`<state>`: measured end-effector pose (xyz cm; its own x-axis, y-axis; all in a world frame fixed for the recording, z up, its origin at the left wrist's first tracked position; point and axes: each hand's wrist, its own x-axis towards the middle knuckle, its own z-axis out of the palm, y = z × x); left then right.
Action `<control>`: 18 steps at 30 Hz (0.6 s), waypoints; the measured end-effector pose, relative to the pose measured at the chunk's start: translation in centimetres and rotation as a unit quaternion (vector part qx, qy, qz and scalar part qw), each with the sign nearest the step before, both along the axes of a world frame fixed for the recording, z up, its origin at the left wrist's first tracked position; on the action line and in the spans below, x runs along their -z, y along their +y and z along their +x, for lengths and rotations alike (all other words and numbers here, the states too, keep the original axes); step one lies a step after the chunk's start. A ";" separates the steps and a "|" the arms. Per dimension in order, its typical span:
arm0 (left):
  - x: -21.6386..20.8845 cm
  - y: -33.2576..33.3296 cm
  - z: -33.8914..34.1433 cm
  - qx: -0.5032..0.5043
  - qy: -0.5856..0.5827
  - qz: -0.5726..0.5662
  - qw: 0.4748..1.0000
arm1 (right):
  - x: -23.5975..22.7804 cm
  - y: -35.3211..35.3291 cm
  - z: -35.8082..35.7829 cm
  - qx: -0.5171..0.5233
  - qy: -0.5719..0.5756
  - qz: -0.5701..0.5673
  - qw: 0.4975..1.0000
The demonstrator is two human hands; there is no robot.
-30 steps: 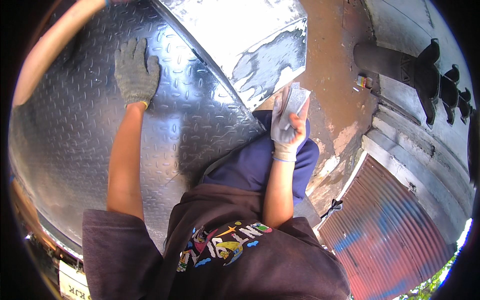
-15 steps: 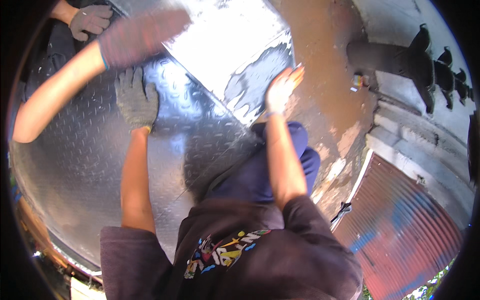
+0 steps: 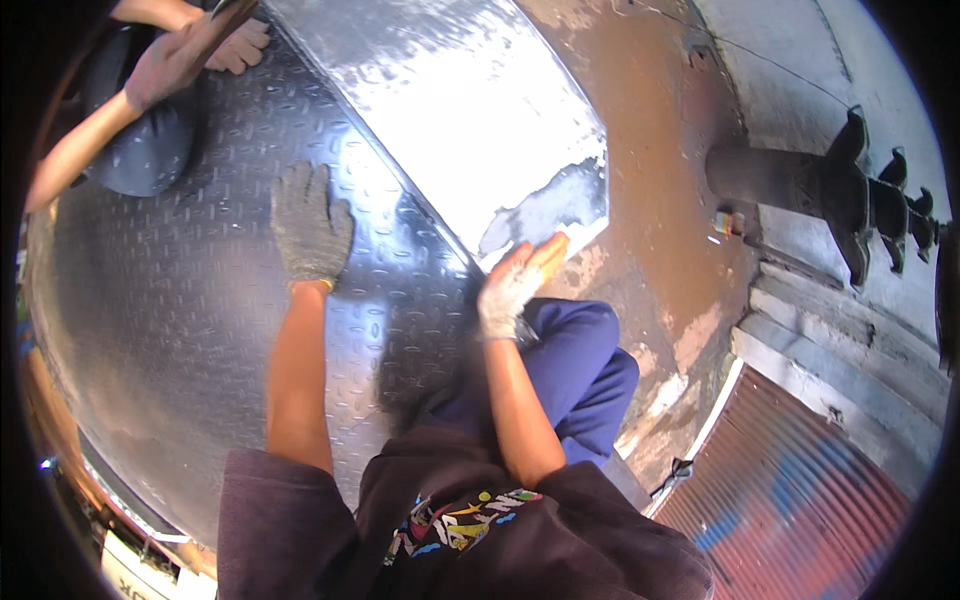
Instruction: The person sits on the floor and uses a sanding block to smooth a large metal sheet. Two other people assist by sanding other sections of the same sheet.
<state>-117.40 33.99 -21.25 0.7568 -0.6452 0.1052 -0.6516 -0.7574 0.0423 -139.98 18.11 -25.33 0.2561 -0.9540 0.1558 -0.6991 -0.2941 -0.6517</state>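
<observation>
My left hand (image 3: 312,228), in a grey knit glove, lies flat with fingers spread on a dark diamond-tread metal plate (image 3: 200,330). My right hand (image 3: 515,290) wears a pale glove with orange fingertips. Its fingers are stretched out along the near edge of a smooth, shiny metal sheet (image 3: 400,60), touching or just beside it. The sheet rests over the right part of the tread plate and reflects strong glare. A smoky grey patch shows at its near right corner.
At the upper left are a co-worker's two gloved hands, the nearer one (image 3: 165,70) holding a dark object (image 3: 228,18). Near them is a dark rounded cap-like thing (image 3: 150,150). Wet brown ground (image 3: 650,130), a dark spiked post (image 3: 845,195) and a rusty corrugated sheet (image 3: 800,480) lie right.
The co-worker's gloved arm has drawn back from over the shiny sheet to the upper left. My right hand has shifted left along the sheet's near edge. My left hand stays flat.
</observation>
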 end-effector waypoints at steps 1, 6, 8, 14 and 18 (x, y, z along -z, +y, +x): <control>-0.1 0.3 0.3 0.003 0.003 0.007 1.000 | -0.6 -0.4 0.4 -0.019 -0.007 0.000 1.000; -0.4 0.5 0.0 0.010 0.035 -0.032 0.999 | 0.6 -9.8 -1.8 0.004 -0.008 -0.018 1.000; -0.2 -0.7 0.3 0.006 0.022 -0.055 0.998 | 3.2 -11.4 -3.9 -0.014 0.044 -0.039 0.998; 0.0 0.3 0.5 -0.013 0.036 -0.026 0.999 | -3.5 3.3 1.5 -0.180 0.008 -0.064 0.982; -0.4 0.7 0.2 -0.020 0.041 -0.028 0.999 | -9.0 -4.3 7.3 -0.321 0.140 -0.133 0.927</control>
